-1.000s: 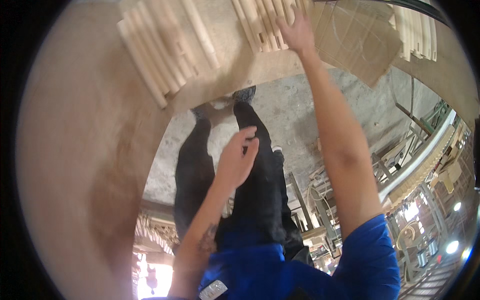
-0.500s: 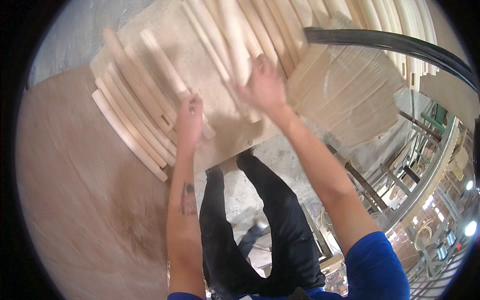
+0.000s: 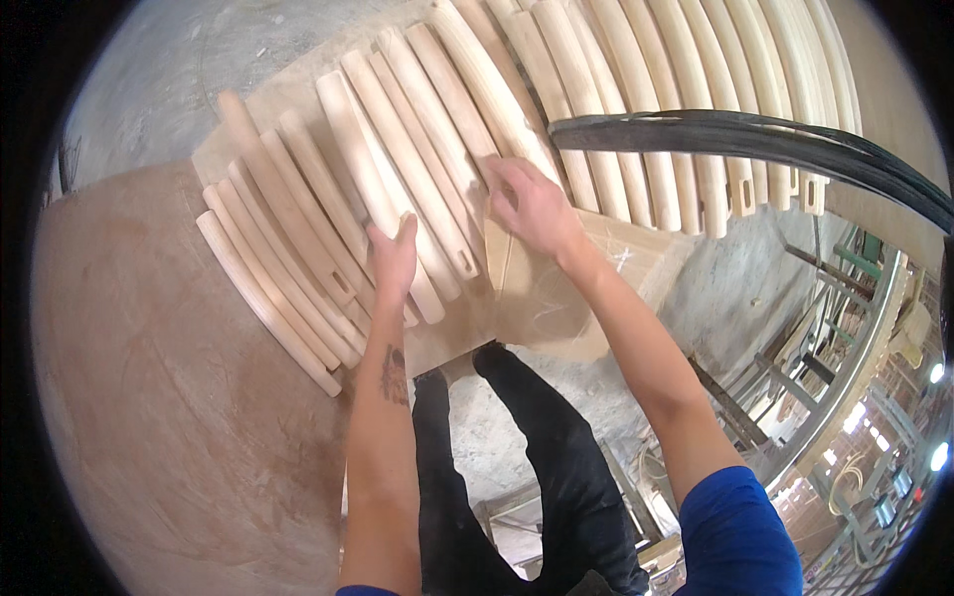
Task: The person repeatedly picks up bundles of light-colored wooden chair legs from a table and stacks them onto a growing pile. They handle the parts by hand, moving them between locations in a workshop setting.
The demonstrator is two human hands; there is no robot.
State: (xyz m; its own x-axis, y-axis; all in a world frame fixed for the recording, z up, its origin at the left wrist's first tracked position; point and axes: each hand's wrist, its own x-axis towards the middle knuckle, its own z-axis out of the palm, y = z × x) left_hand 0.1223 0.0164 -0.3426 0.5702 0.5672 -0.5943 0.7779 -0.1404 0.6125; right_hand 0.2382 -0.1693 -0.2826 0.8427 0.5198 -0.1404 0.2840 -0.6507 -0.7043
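Curved, pale wooden slats lie side by side on a flat board [image 3: 452,333]. My left hand [image 3: 395,256] is closed round the lower part of one light slat [image 3: 350,149], thumb on top. To its right, my right hand [image 3: 537,209] has bent fingers at the lower end of another slat [image 3: 452,89]; the fingers partly hide that end. Between the hands lies a slat [image 3: 422,164] with a small oblong slot near its lower end. More slats [image 3: 283,204] rest left of my left hand, one also slotted.
A dense row of slats [image 3: 686,119] fills the upper right. A thick black cable or hose bundle [image 3: 755,139] crosses over it. Below my right hand lies a cardboard sheet [image 3: 586,283]. A broad brown surface [image 3: 189,417] is at left; metal framework [image 3: 815,358] stands at right.
Slats now lie spread in the middle, where bare board showed between the groups. The view has shifted; the cardboard appears lower and further left. My left hand is on a different part of the group.
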